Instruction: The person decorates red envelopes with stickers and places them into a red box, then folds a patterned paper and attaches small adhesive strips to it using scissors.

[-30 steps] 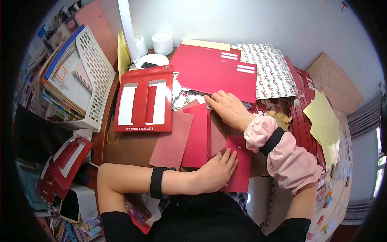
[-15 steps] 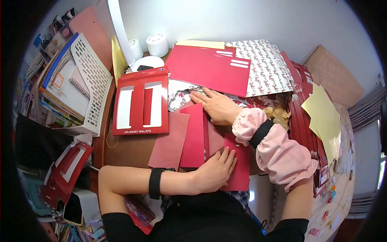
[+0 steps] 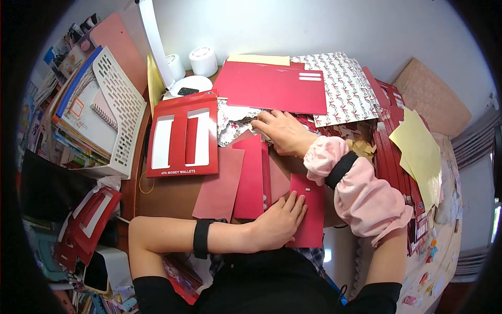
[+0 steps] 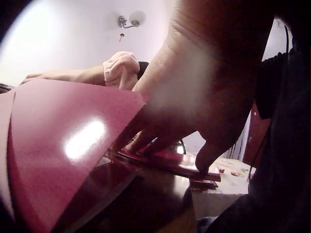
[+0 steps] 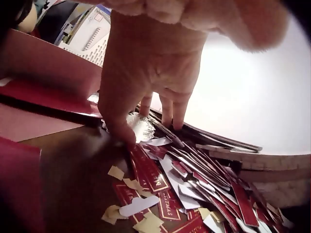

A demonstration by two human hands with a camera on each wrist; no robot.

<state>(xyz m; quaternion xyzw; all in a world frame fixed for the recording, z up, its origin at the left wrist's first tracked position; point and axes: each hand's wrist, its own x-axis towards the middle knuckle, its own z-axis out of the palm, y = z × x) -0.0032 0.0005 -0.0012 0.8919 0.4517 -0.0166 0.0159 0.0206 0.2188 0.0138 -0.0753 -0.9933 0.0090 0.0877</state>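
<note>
Currently: red envelope (image 3: pixel 314 225), near tabletop (image 3: pixel 167 194) edge; likely thin, light, slick; lift by an edge. Left hand (image 3: pixel 277 224) flat on it, grip unclosed. Right hand (image 3: pixel 282 132) touches paper scraps (image 5: pixel 194 184), seemingly holding nothing.

In the left wrist view the left hand (image 4: pixel 204 92) looms blurred, its wrist cut off by the top edge. The red card (image 4: pixel 63 145) beside its fingers is soft and runs off the left edge. In the right wrist view the right hand (image 5: pixel 146 63) is cropped above the knuckles. Print on the red strips (image 5: pixel 150 182) below it is unreadable.
</note>
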